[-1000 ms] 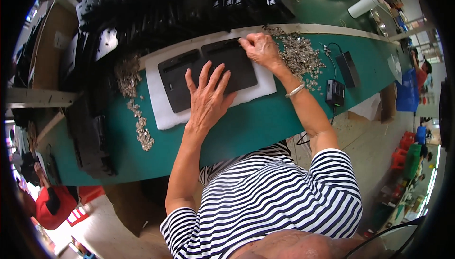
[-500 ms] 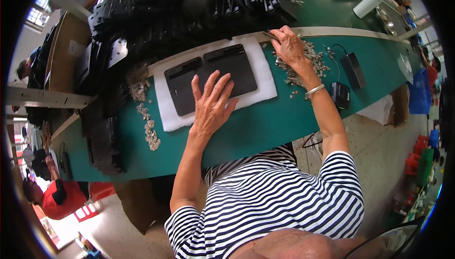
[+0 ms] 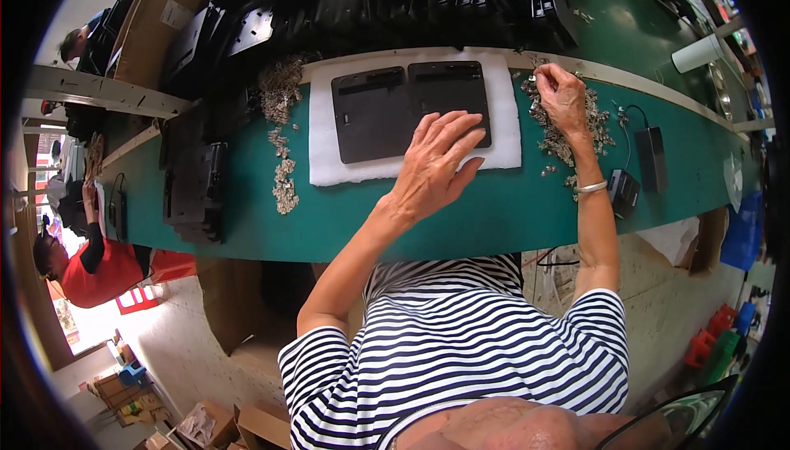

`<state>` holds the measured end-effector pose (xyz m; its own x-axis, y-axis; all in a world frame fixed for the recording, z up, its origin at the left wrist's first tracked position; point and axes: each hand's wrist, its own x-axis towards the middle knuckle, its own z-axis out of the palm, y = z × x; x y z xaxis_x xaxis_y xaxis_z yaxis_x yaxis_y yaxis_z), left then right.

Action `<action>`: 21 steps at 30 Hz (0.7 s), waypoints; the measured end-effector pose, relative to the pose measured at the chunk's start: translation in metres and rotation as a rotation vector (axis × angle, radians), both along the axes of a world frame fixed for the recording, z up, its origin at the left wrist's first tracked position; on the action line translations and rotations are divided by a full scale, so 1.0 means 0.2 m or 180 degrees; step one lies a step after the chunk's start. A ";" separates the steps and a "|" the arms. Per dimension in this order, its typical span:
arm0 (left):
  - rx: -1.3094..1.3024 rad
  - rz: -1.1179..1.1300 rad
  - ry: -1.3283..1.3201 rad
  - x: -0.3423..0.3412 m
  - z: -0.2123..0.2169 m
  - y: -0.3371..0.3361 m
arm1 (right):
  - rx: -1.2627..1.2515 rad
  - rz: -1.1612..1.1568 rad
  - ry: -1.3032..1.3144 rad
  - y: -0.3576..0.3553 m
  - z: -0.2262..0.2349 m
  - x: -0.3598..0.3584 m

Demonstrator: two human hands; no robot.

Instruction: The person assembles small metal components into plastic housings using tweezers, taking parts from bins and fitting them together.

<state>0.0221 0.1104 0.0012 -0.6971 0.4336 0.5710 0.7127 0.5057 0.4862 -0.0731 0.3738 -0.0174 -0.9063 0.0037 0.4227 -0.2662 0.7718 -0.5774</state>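
Landmark: white pad (image 3: 329, 166) on the green bench (image 3: 494, 211).
Panels: two dark panels (image 3: 410, 109) side by side on the pad, flat, their row running along the bench edge.
Left hand (image 3: 432, 166): spread flat, fingers wide, pressing the right panel's near edge.
Right hand (image 3: 564, 96): right of the pad, pinched narrow in the clip pile (image 3: 576, 125); what it holds, cannot tell.
Risk: a panel may skid off the pad if pressure shifts; clips may scatter toward the edge.

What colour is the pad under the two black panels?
White pad, clearest in the head view.
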 end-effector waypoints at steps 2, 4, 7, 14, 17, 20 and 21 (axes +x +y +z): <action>0.0184 -0.0112 -0.0061 -0.01 -0.01 0.03 | -0.0248 -0.0206 -0.0172 0.02 0.03 0.04; 0.0077 -0.0004 0.0033 -0.01 0.00 0.01 | -0.0118 -0.0323 0.0005 0.00 0.04 0.02; 0.0044 0.0016 -0.0050 0.00 -0.02 -0.02 | -0.0046 -0.0450 0.0120 0.02 0.05 0.03; 0.0065 0.0043 -0.0101 0.00 -0.04 -0.02 | 0.0651 0.0286 -0.0024 -0.03 0.04 0.07; 0.0087 0.0021 -0.0109 0.01 -0.03 -0.02 | 0.0966 0.0098 0.0075 -0.04 0.00 0.05; 0.0128 -0.0003 -0.0091 0.01 -0.02 -0.01 | 0.1046 0.0092 -0.0074 -0.02 -0.04 0.02; 0.0154 -0.0029 -0.0083 0.01 -0.02 0.00 | 0.1048 0.0099 -0.0070 -0.01 -0.04 0.02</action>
